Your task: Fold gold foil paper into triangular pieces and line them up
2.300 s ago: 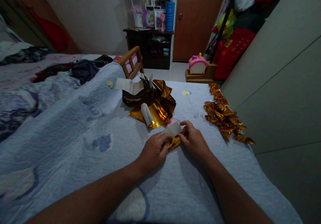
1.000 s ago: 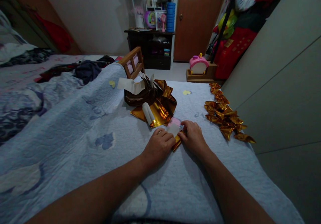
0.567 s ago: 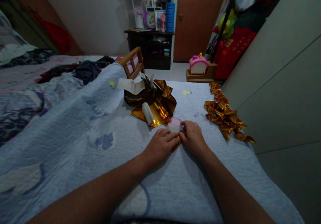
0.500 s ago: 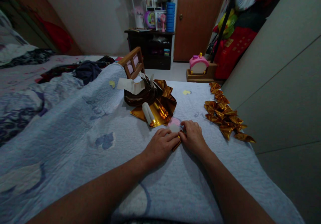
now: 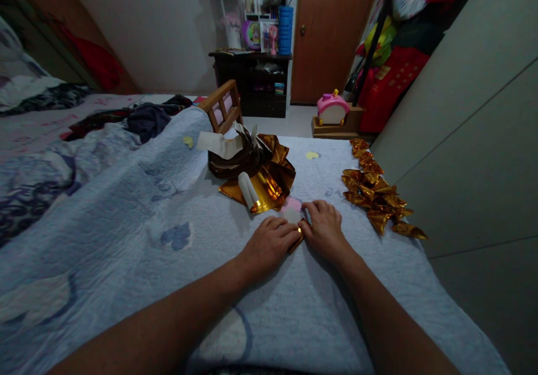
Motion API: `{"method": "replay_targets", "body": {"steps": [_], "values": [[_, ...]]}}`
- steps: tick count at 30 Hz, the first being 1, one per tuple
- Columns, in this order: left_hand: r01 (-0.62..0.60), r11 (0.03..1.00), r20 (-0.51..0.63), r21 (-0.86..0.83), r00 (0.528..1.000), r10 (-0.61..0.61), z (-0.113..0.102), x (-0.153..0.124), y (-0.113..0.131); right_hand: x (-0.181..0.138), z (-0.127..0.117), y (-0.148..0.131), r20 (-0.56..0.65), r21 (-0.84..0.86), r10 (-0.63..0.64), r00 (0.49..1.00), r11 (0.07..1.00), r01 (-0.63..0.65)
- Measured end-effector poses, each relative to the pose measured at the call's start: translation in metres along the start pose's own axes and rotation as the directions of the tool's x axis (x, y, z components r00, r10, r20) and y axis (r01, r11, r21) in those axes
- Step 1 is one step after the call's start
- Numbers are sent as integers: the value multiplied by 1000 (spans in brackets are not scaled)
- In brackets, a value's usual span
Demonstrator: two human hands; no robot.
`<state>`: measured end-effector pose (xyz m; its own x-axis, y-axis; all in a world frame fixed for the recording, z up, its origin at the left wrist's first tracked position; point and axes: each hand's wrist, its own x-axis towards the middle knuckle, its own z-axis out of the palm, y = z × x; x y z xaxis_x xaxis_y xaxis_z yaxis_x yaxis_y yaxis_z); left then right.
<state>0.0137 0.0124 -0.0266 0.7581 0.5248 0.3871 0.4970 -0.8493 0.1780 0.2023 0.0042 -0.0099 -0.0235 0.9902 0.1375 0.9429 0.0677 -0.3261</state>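
Note:
A small folded sheet of gold foil paper lies on the light blue quilt, mostly covered by fingers. From the left, my left hand presses its closed fingers down on the sheet. My right hand pinches the sheet's right side, thumb against it and fingers curled. A pale part of the sheet shows beyond my fingertips. Just past my hands sits a fanned stack of gold foil paper, with white undersides and some curled sheets.
Several folded gold foil pieces are heaped along the quilt's right edge, near a pale cabinet. Behind the quilt stand a wooden bed rail, a pink toy and a dark shelf. Rumpled clothes lie to the left.
Both hands keep nearly the same place on the gold foil paper. Only a very slight shift of my right-hand fingers shows.

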Motion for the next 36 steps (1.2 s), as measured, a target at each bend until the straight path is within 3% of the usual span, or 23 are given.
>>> {"method": "replay_targets", "body": {"steps": [9, 20, 30, 36], "values": [[-1, 1000, -15, -23, 1000, 1, -1, 2, 1, -4, -5, 3, 96, 2, -64, 993, 998, 65], [-35, 999, 10, 5, 999, 35, -7, 2, 2, -4, 0, 12, 107, -64, -55, 993, 996, 62], [-80, 993, 24, 89, 997, 78, -11, 2, 5, 2, 6, 21, 74, -129, -6, 997, 992, 16], [-141, 986, 37, 89, 990, 139, -12, 4, 7, 3, -9, 15, -95, -49, -38, 995, 998, 33]]}}
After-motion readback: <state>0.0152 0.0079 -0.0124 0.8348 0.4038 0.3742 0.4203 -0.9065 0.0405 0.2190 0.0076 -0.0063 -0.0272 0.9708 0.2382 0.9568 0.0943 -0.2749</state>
